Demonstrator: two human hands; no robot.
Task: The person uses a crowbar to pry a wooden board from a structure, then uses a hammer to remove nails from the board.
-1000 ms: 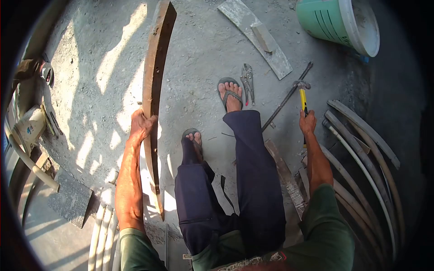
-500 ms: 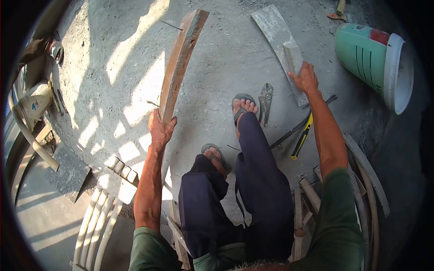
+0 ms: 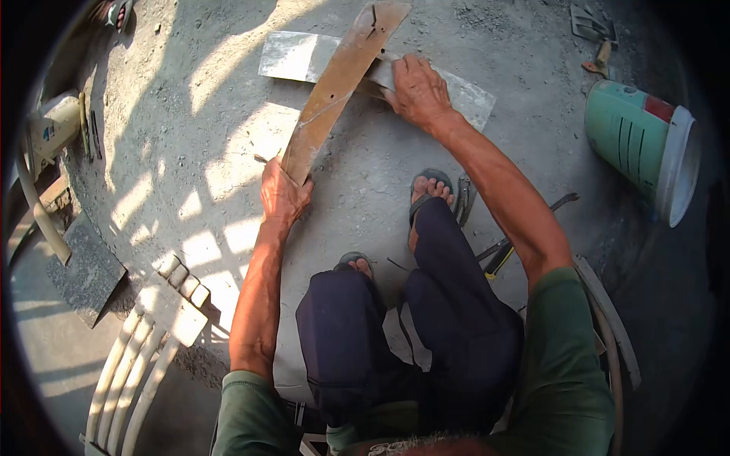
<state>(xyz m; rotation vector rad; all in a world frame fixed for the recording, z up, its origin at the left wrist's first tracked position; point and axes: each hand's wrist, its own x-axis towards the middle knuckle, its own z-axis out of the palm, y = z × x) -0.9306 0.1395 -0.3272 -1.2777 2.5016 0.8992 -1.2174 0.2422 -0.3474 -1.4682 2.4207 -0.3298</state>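
Note:
My left hand (image 3: 281,196) is closed around the near end of a long wooden board (image 3: 332,95), which slants away to the upper right. A bent nail shows at its far end, and another sticks out beside my fingers. In my right hand (image 3: 420,91) is the block handle of a grey plastering float (image 3: 293,57), its fingers wrapped over the top. The float lies crosswise to the board, and the board overlaps it in this view. Beside my foot on the ground are locking pliers (image 3: 466,204), partly hidden, and a yellow-and-black tool handle (image 3: 499,261).
A green bucket (image 3: 627,137) lies on its side at the right, with a trowel (image 3: 593,29) beyond it. On the left are a pale slatted piece (image 3: 175,315) with curved bars, a dark flat plate (image 3: 87,266) and a whitish container (image 3: 57,125). Sunlight patches cover the dusty ground.
My right hand has swung the float left and turned it crosswise, up to the board. My left hand has tilted the board right, turning its broad face up.

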